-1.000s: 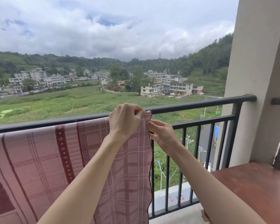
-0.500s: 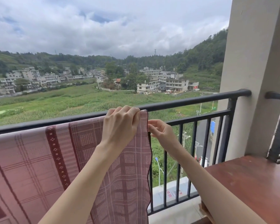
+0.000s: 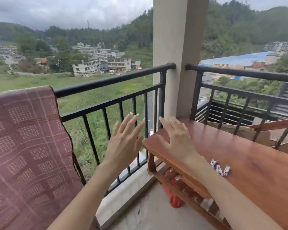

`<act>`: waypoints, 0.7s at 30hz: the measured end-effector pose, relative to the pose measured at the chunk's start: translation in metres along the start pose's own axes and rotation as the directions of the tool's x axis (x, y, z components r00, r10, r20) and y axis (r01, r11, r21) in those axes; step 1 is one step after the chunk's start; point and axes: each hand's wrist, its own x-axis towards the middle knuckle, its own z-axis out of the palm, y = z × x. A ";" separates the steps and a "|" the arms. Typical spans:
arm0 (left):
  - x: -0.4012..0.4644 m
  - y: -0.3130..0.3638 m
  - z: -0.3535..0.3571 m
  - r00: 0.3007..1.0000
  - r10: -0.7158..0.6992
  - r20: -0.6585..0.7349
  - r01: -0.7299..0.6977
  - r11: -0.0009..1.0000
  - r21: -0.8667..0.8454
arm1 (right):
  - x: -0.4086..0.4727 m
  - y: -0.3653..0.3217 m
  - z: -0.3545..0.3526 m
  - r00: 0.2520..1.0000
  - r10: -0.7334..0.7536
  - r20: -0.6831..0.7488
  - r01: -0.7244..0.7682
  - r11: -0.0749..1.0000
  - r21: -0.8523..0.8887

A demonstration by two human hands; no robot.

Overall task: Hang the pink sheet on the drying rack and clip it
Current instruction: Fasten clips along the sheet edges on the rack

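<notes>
Pink woven cloth with a pale check fills the lower left of the frame: the pink sheet [image 3: 28, 146] is draped over the top bar of the black railing [image 3: 106, 82], its right edge hanging loose down the bars, and no clip can be seen on the part that shows. So the hanging looks done, at least at this end, and the clipping is what is left. Neither hand touches the sheet. The left hand [image 3: 125, 140] is in the middle of the frame, in the air before the railing bars, its fingers straight and spread wide, holding nothing. Just beside it, the right hand [image 3: 178, 138] hovers over the near-left corner of the wooden table [image 3: 249, 156], fingers likewise straight and empty. At the right of the frame, further along the tabletop, three small metal clips [image 3: 220, 167] lie together. Judging by this, the next step is to pick one up and fasten the sheet's edge to the rail. A concrete pillar [image 3: 178, 39] rises behind the table.
</notes>
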 end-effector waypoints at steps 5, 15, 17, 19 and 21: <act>-0.007 0.060 0.085 0.968 0.048 0.247 -0.027 0.996 -0.087 | -0.065 0.099 0.008 0.971 0.218 0.101 -0.214 0.976 -0.043; -0.005 0.184 0.249 0.857 0.016 0.515 0.110 0.971 -0.214 | -0.147 0.287 0.053 0.771 0.478 0.421 -0.508 0.860 -0.047; -0.004 0.210 0.278 0.810 0.024 0.586 0.126 0.968 -0.215 | -0.154 0.316 0.058 0.724 0.513 0.461 -0.555 0.830 -0.052; -0.002 0.231 0.304 0.764 0.034 0.644 0.142 0.965 -0.219 | -0.158 0.341 0.061 0.683 0.540 0.492 -0.592 0.804 -0.062; 0.003 0.244 0.327 0.723 0.044 0.689 0.153 0.963 -0.222 | -0.159 0.363 0.066 0.653 0.560 0.510 -0.617 0.784 -0.072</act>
